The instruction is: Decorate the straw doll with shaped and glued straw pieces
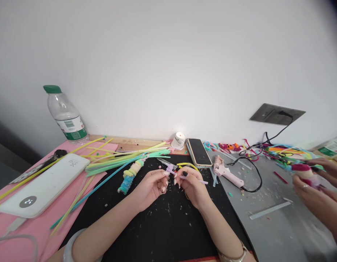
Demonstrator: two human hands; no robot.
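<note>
A purple pipe cleaner runs between my two hands above the black mat. Its left end is bent into a small coil or bow, pinched in the fingertips of my left hand. My right hand closes thumb and fingers on the straighter length, whose tail sticks out to the right. Left of my hands lies a bundle of yellow, cream and blue fuzzy coiled pipe cleaner. Yellow, green and blue pipe cleaners are spread behind it.
A phone, a pink glue gun with black cord and a white cup stand behind my hands. At left are a power bank and a bottle. Another person's hands hold a fuzzy piece at right.
</note>
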